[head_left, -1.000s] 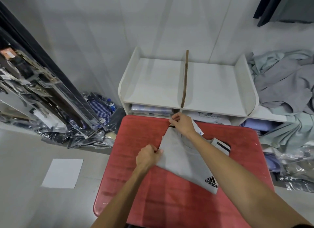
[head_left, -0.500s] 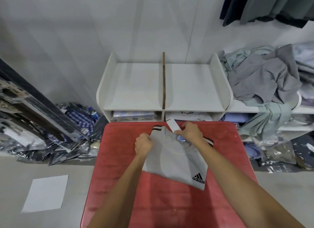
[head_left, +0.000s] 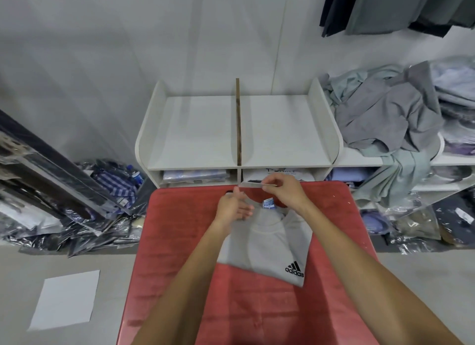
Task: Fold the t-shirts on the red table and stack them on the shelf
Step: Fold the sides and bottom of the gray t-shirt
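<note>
A grey t-shirt (head_left: 272, 244) with a black adidas logo lies folded into a narrow panel on the red table (head_left: 180, 241), collar toward the far edge. My right hand (head_left: 285, 193) pinches a white hang tag (head_left: 254, 184) lifted above the collar. My left hand (head_left: 232, 207) hovers with fingers apart over the shirt's left shoulder, holding nothing. Behind the table stands the white shelf (head_left: 323, 128), split by a brown divider (head_left: 238, 123); both top compartments hold nothing.
Lower shelf slots hold packaged shirts (head_left: 195, 176). A heap of unfolded grey and pale green clothes (head_left: 385, 118) lies on the right. Bagged garments (head_left: 84, 211) cover the floor at left, and a white sheet of paper (head_left: 65, 299) lies nearer me. Dark clothes (head_left: 398, 7) hang top right.
My left hand let go of the shirt's left edge and opened. My right hand rose from the collar with the white tag pinched in it. The camera view shifted right.
</note>
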